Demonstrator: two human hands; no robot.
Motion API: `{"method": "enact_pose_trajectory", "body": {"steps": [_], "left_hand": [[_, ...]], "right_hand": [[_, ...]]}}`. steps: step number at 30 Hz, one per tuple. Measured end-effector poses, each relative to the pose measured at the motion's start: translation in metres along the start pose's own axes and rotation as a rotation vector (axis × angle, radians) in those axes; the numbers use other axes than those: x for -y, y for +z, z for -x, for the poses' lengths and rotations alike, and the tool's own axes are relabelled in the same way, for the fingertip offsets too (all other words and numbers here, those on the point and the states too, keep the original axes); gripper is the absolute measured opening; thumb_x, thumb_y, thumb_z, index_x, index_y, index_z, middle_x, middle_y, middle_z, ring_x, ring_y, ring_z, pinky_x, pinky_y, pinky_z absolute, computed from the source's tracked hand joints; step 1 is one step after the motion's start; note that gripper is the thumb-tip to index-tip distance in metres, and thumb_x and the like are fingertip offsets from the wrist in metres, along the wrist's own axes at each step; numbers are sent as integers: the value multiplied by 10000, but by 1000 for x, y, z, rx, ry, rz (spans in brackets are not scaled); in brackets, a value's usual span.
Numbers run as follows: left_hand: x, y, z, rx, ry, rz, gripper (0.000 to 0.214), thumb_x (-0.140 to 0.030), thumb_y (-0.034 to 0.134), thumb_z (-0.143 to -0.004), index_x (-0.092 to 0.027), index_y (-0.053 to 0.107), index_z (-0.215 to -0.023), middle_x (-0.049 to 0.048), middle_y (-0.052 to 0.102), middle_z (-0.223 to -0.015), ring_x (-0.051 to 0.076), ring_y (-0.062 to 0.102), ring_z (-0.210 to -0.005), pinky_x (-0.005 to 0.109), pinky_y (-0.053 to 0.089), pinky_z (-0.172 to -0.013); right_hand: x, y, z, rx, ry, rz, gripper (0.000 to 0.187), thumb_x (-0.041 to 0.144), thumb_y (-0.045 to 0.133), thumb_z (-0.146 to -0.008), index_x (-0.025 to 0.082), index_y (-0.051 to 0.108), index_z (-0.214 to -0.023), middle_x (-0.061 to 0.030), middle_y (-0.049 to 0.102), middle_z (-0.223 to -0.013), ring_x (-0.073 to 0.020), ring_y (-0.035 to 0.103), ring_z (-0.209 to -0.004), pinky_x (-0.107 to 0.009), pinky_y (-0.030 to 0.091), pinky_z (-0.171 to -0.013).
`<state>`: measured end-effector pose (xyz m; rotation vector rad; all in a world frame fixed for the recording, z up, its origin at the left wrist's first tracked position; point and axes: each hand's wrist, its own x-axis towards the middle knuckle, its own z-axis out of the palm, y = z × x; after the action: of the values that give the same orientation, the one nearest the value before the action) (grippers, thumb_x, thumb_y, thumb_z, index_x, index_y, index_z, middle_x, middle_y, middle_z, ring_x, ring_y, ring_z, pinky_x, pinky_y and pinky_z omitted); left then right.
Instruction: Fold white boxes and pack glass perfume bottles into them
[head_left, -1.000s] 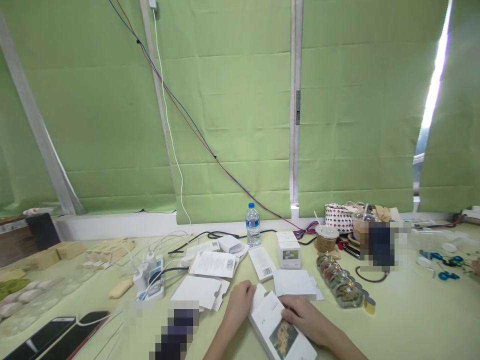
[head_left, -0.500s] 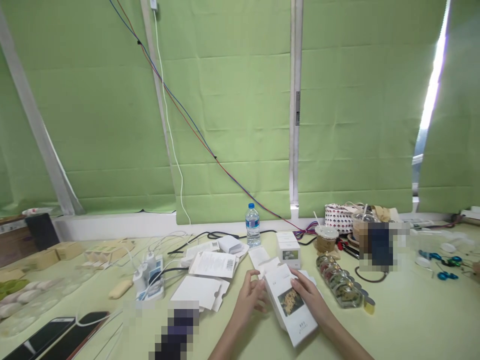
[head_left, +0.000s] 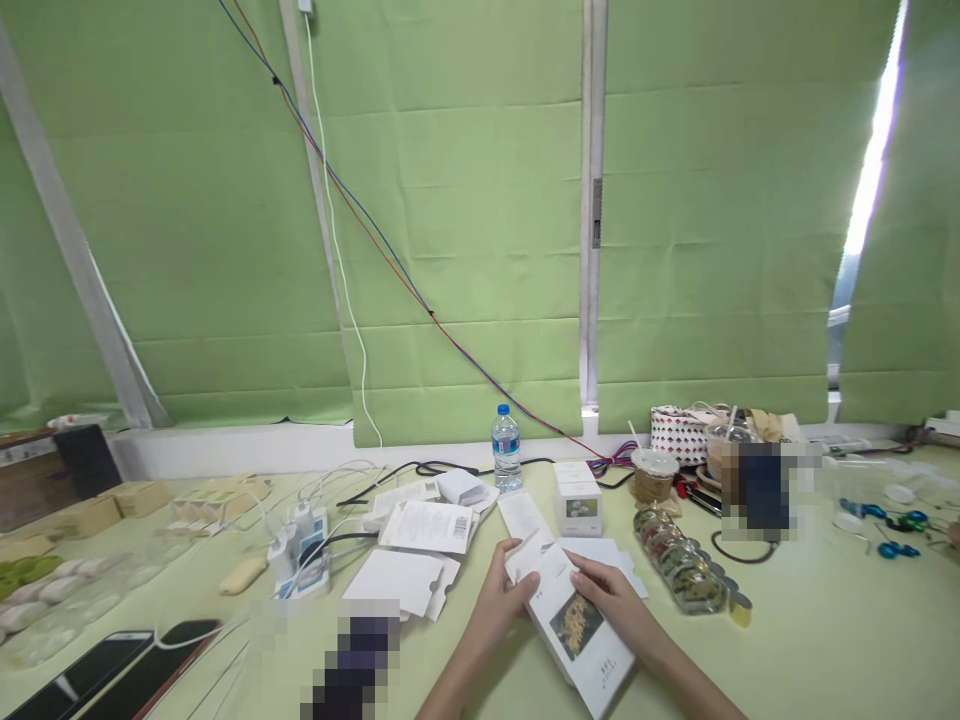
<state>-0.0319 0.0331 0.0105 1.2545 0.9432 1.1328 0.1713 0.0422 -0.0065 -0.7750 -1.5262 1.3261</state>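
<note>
A white carton [head_left: 592,665] with a picture of something golden-brown on its front lies tilted between my hands, its top flaps [head_left: 529,552] unfolded at the far end. My left hand [head_left: 504,588] grips the carton's upper left edge, thumb on the front. On the opposite side, my right hand [head_left: 609,592] holds it with fingers laid across the front near the top. Just beyond my right hand, flat white cardboard [head_left: 596,550] shows partly behind the carton. A smaller white box [head_left: 579,508] with a picture stands farther back.
Flattened white cartons [head_left: 397,580] lie left of my hands. A water bottle [head_left: 506,450] stands at the back. To the right are a row of small jars [head_left: 679,565] and a lidded drink cup [head_left: 654,478]. A power strip [head_left: 300,555] with cables and phones [head_left: 90,675] are at left.
My left hand, earlier beside the carton's flaps with fingers loose, has closed on its upper left edge. The carton has shifted slightly toward me, and my right fingers have slid a little left.
</note>
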Motion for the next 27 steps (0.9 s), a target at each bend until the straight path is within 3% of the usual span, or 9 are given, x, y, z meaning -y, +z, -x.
{"method": "enact_pose_trajectory", "body": {"steps": [9, 16, 19, 24, 27], "left_hand": [[-7, 0, 0, -131, -17, 89, 624, -486, 781, -647, -249, 436, -1109, 51, 713, -899, 239, 687, -794, 337, 545, -661], [-7, -3, -5, -405, 52, 326, 736, -410, 831, -574, -261, 440, -1179, 71, 725, -962, 258, 701, -858, 346, 553, -719], [-8, -6, -7, -422, 61, 360, 738, -377, 843, -566, -260, 446, -1176, 85, 721, -1035, 252, 704, -862, 339, 559, -713], [-14, -8, -7, -453, 132, 270, 757, -436, 836, -568, -226, 444, -1182, 128, 720, -1047, 291, 704, -905, 340, 566, -696], [-18, -9, -5, -352, 166, 181, 743, -455, 818, -600, -234, 405, -1176, 127, 722, -1027, 302, 710, -889, 356, 559, -700]], "right_hand": [[-1, -3, -2, -70, 64, -28, 576, 602, 660, -739, 240, 666, -1186, -75, 659, -1252, -308, 583, -1158, -447, 434, -990], [5, 1, 2, -148, 98, -121, 631, 620, 654, -730, 259, 595, -1244, -81, 651, -1230, -290, 645, -1018, -408, 509, -849], [6, 3, 3, -130, 69, -122, 663, 610, 694, -691, 252, 589, -1240, -94, 635, -1238, -292, 655, -961, -404, 524, -801], [-1, -2, 2, -88, 44, -69, 653, 622, 635, -747, 287, 539, -1299, -74, 640, -1179, -281, 618, -1021, -402, 491, -873], [-3, -5, 3, -113, 45, -35, 657, 672, 544, -783, 301, 521, -1325, -59, 643, -1070, -275, 619, -996, -404, 481, -874]]}}
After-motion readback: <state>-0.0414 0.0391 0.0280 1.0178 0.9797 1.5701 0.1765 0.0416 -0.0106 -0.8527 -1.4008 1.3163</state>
